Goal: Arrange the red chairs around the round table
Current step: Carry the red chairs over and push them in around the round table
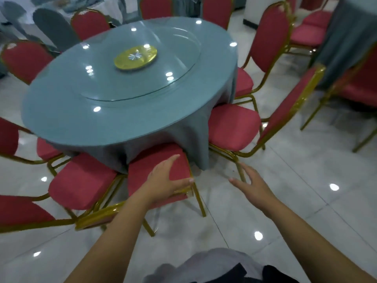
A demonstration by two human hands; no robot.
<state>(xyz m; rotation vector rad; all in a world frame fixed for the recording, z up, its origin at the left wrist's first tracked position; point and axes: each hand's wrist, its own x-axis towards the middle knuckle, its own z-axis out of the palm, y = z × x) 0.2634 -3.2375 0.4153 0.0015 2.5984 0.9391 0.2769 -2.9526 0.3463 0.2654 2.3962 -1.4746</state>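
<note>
- The whole view is smeared by motion, so edges and small details are soft.
- The round table [85, 119], under a grey-blue cloth, fills the upper middle. A glass turntable [173, 64] lies on it with a gold disc [135, 58] at its centre. The hanging cloth hides the table's base.
- The left hand [167, 180] lies flat on the right part of the seat of the near red chair [146, 170]. Its fingers are straight and point toward the table, and the thumb is spread along the seat's edge. It clasps nothing.
- The front of that seat is tucked under the cloth. Its backrest is mostly hidden by the left forearm, with only a gold wrapped rim [98, 216] showing.
- The right hand [253, 184] hangs over the glossy floor [295, 201] with its fingers spread and loose, holding nothing. Its fingertips are close to a gold leg of the right-hand chair [232, 127]; whether they touch cannot be made out.
- The right-hand chair's seat meets the cloth, and its backrest is seen almost edge-on.
- A left-hand chair [81, 180] stands just beside the near one, its seat also at the cloth.
- A tall-backed chair [269, 37] stands at the table's right side.
- The far chairs [89, 25] are half hidden behind the tabletop. The chairs on the left [26, 60] are cut off by the frame edge.
- A second table [346, 37] is cut off at the upper right, with red chairs blurred around it.
- Grey-covered chairs [53, 27] at the upper left are indistinct.
- The person's clothing [204, 266] is cut off at the bottom.
</note>
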